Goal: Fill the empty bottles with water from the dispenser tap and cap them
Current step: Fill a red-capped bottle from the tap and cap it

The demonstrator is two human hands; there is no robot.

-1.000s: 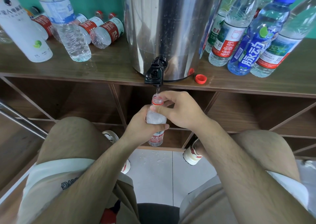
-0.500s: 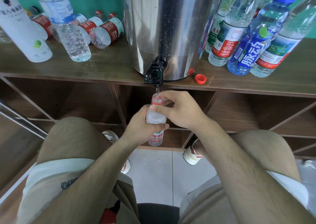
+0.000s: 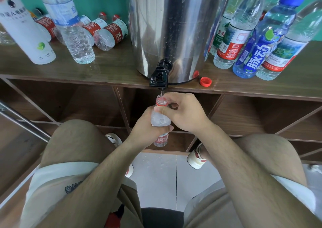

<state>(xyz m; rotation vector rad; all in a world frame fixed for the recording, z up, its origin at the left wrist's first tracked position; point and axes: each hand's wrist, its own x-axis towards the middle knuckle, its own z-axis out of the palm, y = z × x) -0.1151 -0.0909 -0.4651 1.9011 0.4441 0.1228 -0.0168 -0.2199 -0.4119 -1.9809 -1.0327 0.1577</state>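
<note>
White tall bottle [image 3: 27,27], far left, stands on the brown wooden surface [image 3: 113,67]. Clear blue-labelled bottle [image 3: 69,31] stands upright just beside it. Red-labelled bottles [image 3: 111,34], several, lie on their sides behind these, near the green wall.

Steel dispenser [image 3: 174,27], centre, is beaded with droplets. Its black tap [image 3: 159,75] overhangs the front edge of the surface.

Small bottle [image 3: 160,121], uncapped, with a red neck ring and red label, is held upright directly beneath the tap. A thin stream of water enters its mouth.

Left hand [image 3: 144,133]: fingers are curled round the small bottle's body, just above the label.

Right hand [image 3: 184,113]: thumb and forefinger pinch the small bottle at its neck and shoulder; the remaining fingers are loosely curled.

Red cap [image 3: 205,81], loose, lies on the surface just right of the dispenser's base.

Green-and-red-labelled bottle [image 3: 231,41] and blue bottle [image 3: 261,43] with a blue cap stand close together at the right among other clear bottles, all holding water.
</note>
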